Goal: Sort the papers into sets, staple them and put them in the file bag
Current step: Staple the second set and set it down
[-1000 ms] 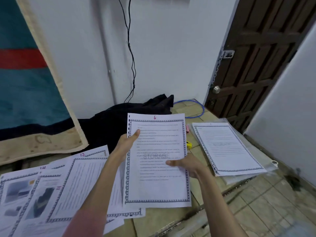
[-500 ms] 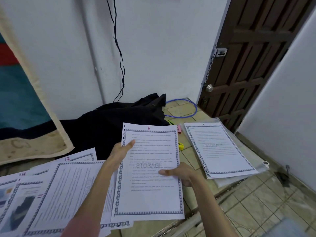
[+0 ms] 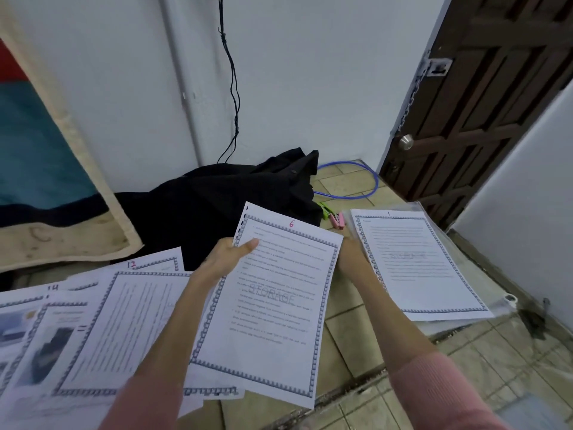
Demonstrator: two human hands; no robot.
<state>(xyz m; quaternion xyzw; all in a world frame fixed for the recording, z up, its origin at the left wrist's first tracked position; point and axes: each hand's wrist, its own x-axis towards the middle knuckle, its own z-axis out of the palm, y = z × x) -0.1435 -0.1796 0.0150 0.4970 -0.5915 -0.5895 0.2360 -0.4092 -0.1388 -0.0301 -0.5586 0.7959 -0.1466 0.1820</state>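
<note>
Two hands are on the sheet marked 6 (image 3: 273, 293), but the grip has changed: a second ago the right hand (image 3: 352, 259) pinched the sheet's right edge low down with the thumb on top; now it sits higher, at the upper right edge and partly behind the paper, so I cannot tell whether its fingers hold the sheet. The left hand (image 3: 224, 259) still pinches the upper left edge, thumb on the page. The sheet has swung right, toward the pile marked 1 (image 3: 418, 262), which lies on a clear file bag (image 3: 483, 293) on the floor. That suggests page 6 is heading there. It is a bordered, printed page with a faint "STORAGE" watermark, held tilted above the floor, just left of that pile.
</note>
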